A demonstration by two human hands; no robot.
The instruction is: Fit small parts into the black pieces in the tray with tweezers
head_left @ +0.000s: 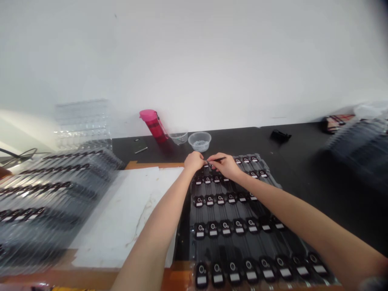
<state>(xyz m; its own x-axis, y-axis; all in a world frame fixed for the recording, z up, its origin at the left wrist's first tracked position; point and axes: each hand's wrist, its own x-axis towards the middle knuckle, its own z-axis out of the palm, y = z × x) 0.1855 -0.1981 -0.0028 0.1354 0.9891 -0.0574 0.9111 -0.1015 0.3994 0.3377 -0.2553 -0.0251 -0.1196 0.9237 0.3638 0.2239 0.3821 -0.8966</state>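
A clear plastic tray [224, 212] lies before me, with rows of small black parts [224, 227], each bearing a white rectangle and many showing a ring. At its far left corner, my left hand [195, 161] has its fingers closed together at one of the parts; what they pinch is hidden. My right hand [227, 166] is right beside it, closed round a slim dark pen-like tool [220, 159] whose tip points toward the left fingertips. Whether it is tweezers or a pen does not show. Both forearms reach over the tray and the white sheet.
Beyond my hands stands a clear bowl [199, 141] of small pale bits. A second clear bowl [178, 138] and a pink bottle [154, 125] are beside it. Stacked trays [54, 194] rise at left, more [360, 149] at right. A white sheet [121, 214] lies left of the tray.
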